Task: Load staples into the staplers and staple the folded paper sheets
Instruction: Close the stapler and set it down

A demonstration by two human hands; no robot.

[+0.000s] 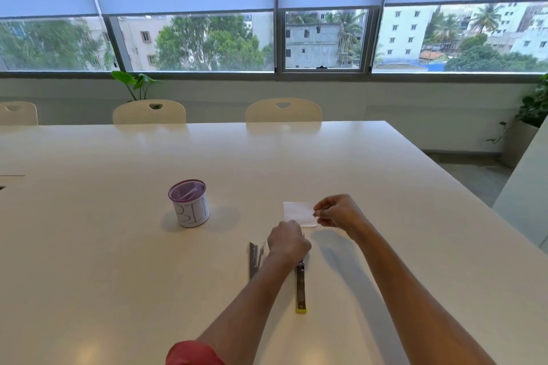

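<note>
A stapler (301,287) with a yellow-green end lies opened flat on the white table (118,246), pointing toward me. My left hand (289,241) rests closed over its far end. A second stapler (254,259), metal grey, lies just left of that hand. A small folded white paper sheet (298,213) lies beyond the staplers. My right hand (336,212) hovers at the sheet's right edge, its fingertips pinched on a small thin object that looks like a strip of staples.
A purple-rimmed white cup (189,204) with staple strips inside stands to the left of the paper. Cream chairs (283,111) line the table's far side. The table's right edge (474,201) drops to the floor.
</note>
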